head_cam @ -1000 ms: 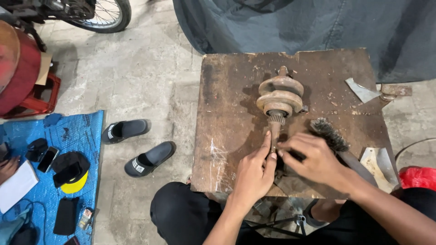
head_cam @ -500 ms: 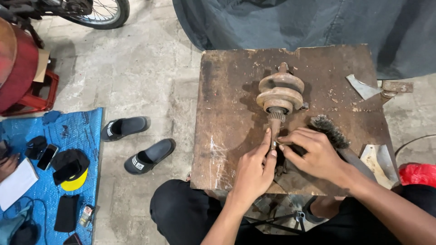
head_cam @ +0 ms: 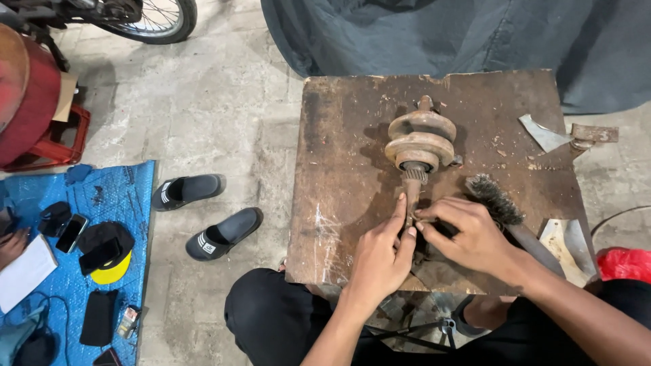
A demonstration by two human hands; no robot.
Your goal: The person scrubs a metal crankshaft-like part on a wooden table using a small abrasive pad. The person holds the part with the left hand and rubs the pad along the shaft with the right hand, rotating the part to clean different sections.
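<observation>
Hands meet at the near middle of a worn wooden board [head_cam: 339,176] that serves as a work table. Starting from the far left of the room, a blue mat [head_cam: 115,196] lies on the stone floor with a phone [head_cam: 71,235], a black and yellow cap [head_cam: 106,254] and some dark pouches on it, and another person's hand [head_cam: 10,247] rests at its left edge. Just right of the mat sit two dark slippers [head_cam: 203,213], well apart from the board. On the board, the left hand [head_cam: 378,257] lies palm down with its forefinger stretched along the left side of a rusty shaft [head_cam: 411,196], thumb tucked close beside it, fingers loosely curled rather than clenched. That shaft sticks out toward the person from a rusty crank assembly [head_cam: 420,141] of two thick round discs standing near the board's centre. Right of the shaft, the right hand [head_cam: 468,237] pinches a small part against the shaft's near end with thumb and forefinger; what the part is I cannot tell. Behind that hand a wire brush [head_cam: 495,200] lies on the board, bristles up, its handle running under the wrist. Further right are torn scraps of sheet metal [head_cam: 542,134], and a grey cover [head_cam: 461,34] hangs beyond the far edge.
</observation>
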